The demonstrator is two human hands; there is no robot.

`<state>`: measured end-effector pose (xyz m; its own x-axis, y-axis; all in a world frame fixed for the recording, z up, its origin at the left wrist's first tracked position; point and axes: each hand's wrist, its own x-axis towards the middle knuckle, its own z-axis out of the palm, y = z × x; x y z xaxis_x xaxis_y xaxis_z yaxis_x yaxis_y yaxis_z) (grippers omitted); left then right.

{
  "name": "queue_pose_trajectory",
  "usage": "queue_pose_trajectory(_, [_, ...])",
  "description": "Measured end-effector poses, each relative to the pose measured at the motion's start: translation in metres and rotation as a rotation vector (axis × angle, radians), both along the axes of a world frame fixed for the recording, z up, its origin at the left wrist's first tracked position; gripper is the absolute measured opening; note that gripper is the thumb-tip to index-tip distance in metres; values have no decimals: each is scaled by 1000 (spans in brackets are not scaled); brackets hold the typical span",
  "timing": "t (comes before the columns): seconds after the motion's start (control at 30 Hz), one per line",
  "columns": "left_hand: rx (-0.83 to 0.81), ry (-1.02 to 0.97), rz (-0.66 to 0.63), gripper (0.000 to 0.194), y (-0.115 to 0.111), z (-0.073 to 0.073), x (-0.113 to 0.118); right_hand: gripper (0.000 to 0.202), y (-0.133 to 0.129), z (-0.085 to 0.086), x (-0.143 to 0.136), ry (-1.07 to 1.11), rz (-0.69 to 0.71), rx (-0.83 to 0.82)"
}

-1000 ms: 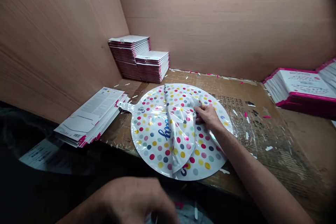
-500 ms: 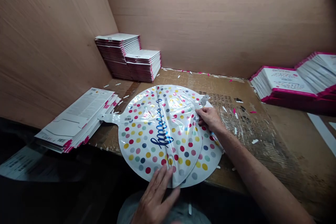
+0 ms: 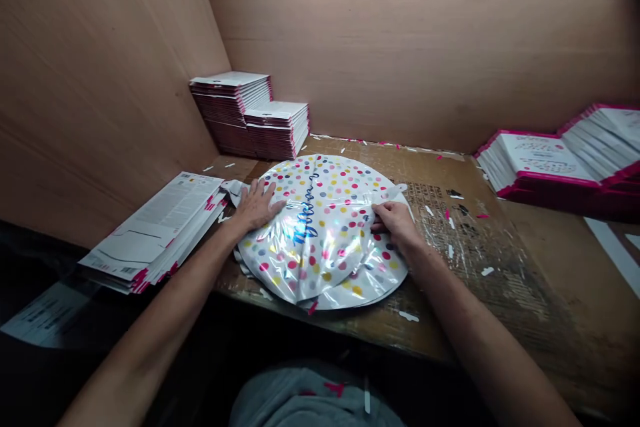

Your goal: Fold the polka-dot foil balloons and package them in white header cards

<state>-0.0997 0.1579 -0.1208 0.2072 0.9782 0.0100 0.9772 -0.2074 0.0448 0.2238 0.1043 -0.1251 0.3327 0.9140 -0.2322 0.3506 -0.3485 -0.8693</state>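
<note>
Round foil balloons [image 3: 320, 240], white with coloured dots and blue lettering, lie flat and overlapping on the cardboard-covered table. My left hand [image 3: 257, 205] rests on their left side with its fingers spread, near a silvery tail [image 3: 234, 191]. At the right side, my right hand [image 3: 393, 219] pinches the edge of the top balloon between thumb and fingers. Another tail [image 3: 399, 189] sticks out just above that hand.
Folded printed cards [image 3: 155, 227] lie at the left. Stacks of white-and-pink packs stand at the back left [image 3: 255, 117] and at the right [image 3: 550, 160]. Wooden panels [image 3: 375, 47] rise behind and on the left. Paper scraps [image 3: 487, 271] dot the cardboard [image 3: 465, 280].
My left hand has moved from the front edge up to the balloons' left side. The balloons sit slightly farther back, and the top one has turned or shifted. My right hand keeps its pinch.
</note>
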Motion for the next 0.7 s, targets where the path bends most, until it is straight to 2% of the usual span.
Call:
queue_pose_trajectory(0.03, [40, -18, 10, 61, -3, 6, 2, 27, -1, 4, -1, -15, 15, -8])
queue_pose_trajectory(0.1, [134, -78, 49, 53, -29, 14, 11, 32, -10, 13, -1, -142, 68, 7])
queue_pose_trajectory(0.2, [115, -190, 24, 61, -102, 11, 32, 37, -29, 19, -5, -595, 166, 189])
queue_pose_trajectory(0.27, [116, -293, 12, 55, -150, 4, 47, 35, -37, 14, -15, -822, 347, 411])
queue_pose_trajectory(0.3, [113, -340, 19, 50, -169, 1, 53, 35, -38, 8, -22, -854, 469, 507])
queue_pose_trajectory(0.37, [83, -451, 29, 37, -192, -1, 61, 37, -35, -4, -35, -865, 696, 615])
queue_pose_trajectory(0.43, [-30, -602, 45, 28, -195, 7, 63, 38, -30, -12, -43, -867, 809, 611])
queue_pose_trajectory(0.5, [-280, -826, 100, 31, -185, 24, 61, 39, -28, -11, -42, -803, 853, 575])
queue_pose_trajectory(0.6, [-716, -1313, 258, 38, -162, 58, 59, 48, -47, 10, -31, -575, 817, 565])
queue_pose_trajectory(0.63, [-800, -1477, 298, 36, -156, 70, 61, 51, -59, 19, -29, -507, 790, 586])
queue_pose_trajectory(0.7, [-853, -1724, 336, 30, -149, 89, 67, 60, -89, 33, -29, -459, 724, 675])
